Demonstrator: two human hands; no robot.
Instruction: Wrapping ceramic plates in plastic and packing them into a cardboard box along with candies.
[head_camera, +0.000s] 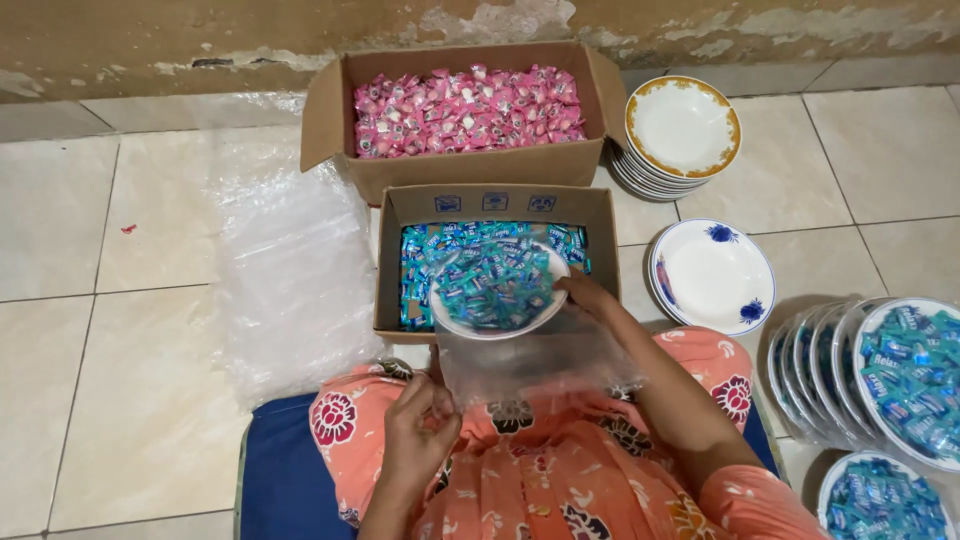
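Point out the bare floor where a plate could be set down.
Bare tiles lie left of the plastic sheet, and at the far right beyond the gold-rimmed plates. Crowded: between the blue-candy box, blue-flowered plate and filled plates.

A white plate (497, 325) heaped with blue candies (492, 283), half inside a clear bag (535, 362).

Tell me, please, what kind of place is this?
Probably a home floor used for packing sweets: pale floor tiles, open cardboard boxes of pink sweets and blue sweets, and stacked plates.
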